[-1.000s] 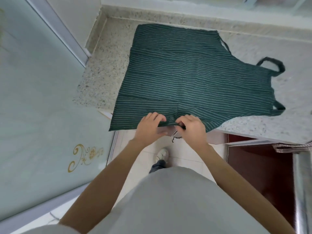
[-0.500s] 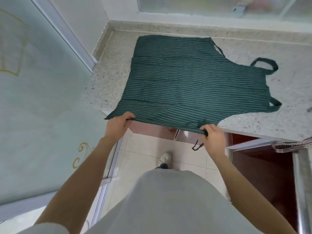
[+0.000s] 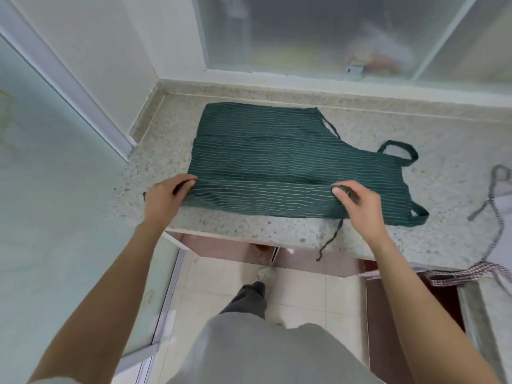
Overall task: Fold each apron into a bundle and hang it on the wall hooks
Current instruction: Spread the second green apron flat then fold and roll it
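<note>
Speckled stone bench (image 3: 249,234), pale granite look, polished, with a raised lip along the back under a frosted glass window (image 3: 318,34). Green apron (image 3: 277,162) lies flat on the bench, thin woven cloth, dark green with fine pale stripes running across, a few soft creases. Its near edge is folded over on itself into a long flat band. Neck loop (image 3: 399,153) sticks out at the apron's right end, flat fabric strap, curved; a second strap loop (image 3: 419,217) sits at the apron's near right corner. One thin tie string (image 3: 331,239) hangs off the apron's near edge, over the bench front, limp and kinked.

My left hand (image 3: 166,198) grips the left end of the folded band, fingers curled over the top, thumb side under the cloth. My right hand (image 3: 357,203) pinches the right end of the band, thumb on top, fingers bunched around dark fabric. Both hands rest low on the apron, wrists over the bench edge.

Right of the apron, well apart, a checked apron (image 3: 471,273) drapes over the bench corner, small red-white gingham, its thin strap snaking up the bench top. Below the apron, beige floor tiles (image 3: 304,295), glossy, square.
</note>
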{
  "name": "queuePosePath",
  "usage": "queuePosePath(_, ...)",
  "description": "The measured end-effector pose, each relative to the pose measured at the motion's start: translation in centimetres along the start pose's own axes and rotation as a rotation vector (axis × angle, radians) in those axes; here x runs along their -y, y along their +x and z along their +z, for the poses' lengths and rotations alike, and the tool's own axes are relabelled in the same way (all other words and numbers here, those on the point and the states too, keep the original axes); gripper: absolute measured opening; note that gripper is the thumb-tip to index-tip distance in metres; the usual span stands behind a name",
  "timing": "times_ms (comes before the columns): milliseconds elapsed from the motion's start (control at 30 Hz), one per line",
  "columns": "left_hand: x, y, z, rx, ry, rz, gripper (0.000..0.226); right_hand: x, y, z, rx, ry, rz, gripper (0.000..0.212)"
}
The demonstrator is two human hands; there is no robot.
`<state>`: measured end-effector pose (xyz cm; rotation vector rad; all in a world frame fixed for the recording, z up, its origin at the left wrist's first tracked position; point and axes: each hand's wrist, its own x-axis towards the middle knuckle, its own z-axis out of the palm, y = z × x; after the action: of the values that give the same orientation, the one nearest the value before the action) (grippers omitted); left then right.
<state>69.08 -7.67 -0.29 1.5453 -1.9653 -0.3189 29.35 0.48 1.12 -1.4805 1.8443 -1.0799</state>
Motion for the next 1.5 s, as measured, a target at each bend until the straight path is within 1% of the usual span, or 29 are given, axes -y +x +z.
queuePosePath(33, -0.2, 2.4, 0.2, -0.017, 0.0, 0.005, 0.015, 0.3, 2.1, 0.0, -0.03, -0.005, 0.006, 0.008)
queuePosePath(100, -0.4, 7.0, 0.6, 0.018, 0.045, -0.019, 0.019, 0.6, 6.1, 0.1, -0.056, -0.091, 0.01, 0.015)
queuePosePath(200, -0.8, 13.3, 1.7, 0.179, 0.212, -0.04, 0.026, 0.8, 11.6, 0.8, -0.06, -0.264, 0.006, 0.026)
queuePosePath(233, -0.9, 15.8, 2.1, 0.206, 0.255, -0.031, 0.028, 1.2, 13.8, 1.0, -0.081, -0.297, 0.008, 0.028)
queuePosePath(333, -1.0, 21.6, 3.2, 0.208, 0.312, 0.016, 0.029, 2.7, 18.8, 1.1, -0.164, -0.38, -0.033, 0.028)
queuePosePath(433, -0.3, 28.1, 5.1, 0.18, 0.262, 0.079, 0.024, 3.7, 25.0, 1.1, -0.22, -0.402, -0.036, 0.028)
queuePosePath(533, 0.7, 33.2, 7.5, 0.164, 0.266, 0.143, 0.021, 3.2, 30.2, 1.9, -0.226, -0.448, 0.005, 0.029)
queuePosePath(600, 1.6, 35.5, 9.5, 0.189, 0.329, 0.147, 0.021, 1.8, 32.9, 2.8, -0.208, -0.494, 0.038, 0.029)
queuePosePath(700, 2.8, 36.8, 13.0, 0.251, 0.369, 0.11, 0.021, -1.4, 35.7, 4.7, -0.108, -0.54, 0.141, 0.03)
queuePosePath(800, 4.7, 37.4, 16.8, 0.36, 0.358, 0.055, 0.021, -4.4, 37.6, 7.2, 0.003, -0.571, 0.261, 0.031)
queuePosePath(967, 7.9, 38.0, 21.4, 0.456, 0.329, -0.025, 0.018, -8.1, 39.6, 10.0, 0.065, -0.556, 0.351, 0.031)
queuePosePath(1033, 8.6, 37.9, 22.2, 0.444, 0.323, -0.005, 0.019, -8.9, 40.0, 10.6, 0.109, -0.638, 0.362, 0.032)
queuePosePath(1133, 9.4, 37.6, 22.9, 0.398, 0.3, 0.037, 0.019, -9.5, 40.4, 11.1, 0.092, -0.737, 0.342, 0.031)
queuePosePath(1200, 9.8, 37.1, 23.4, 0.404, 0.295, 0.034, 0.018, -9.7, 40.3, 11.4, 0.086, -0.783, 0.337, 0.028)
queuePosePath(1400, 9.4, 34.0, 23.1, 0.296, 0.272, 0.041, 0.007, -9.6, 36.7, 11.3, 0.067, -0.789, 0.274, 0.028)
queuePosePath(1500, 9.9, 33.4, 23.3, 0.278, 0.295, 0.07, 0.008, -9.9, 36.3, 11.1, 0.048, -0.826, 0.286, 0.031)
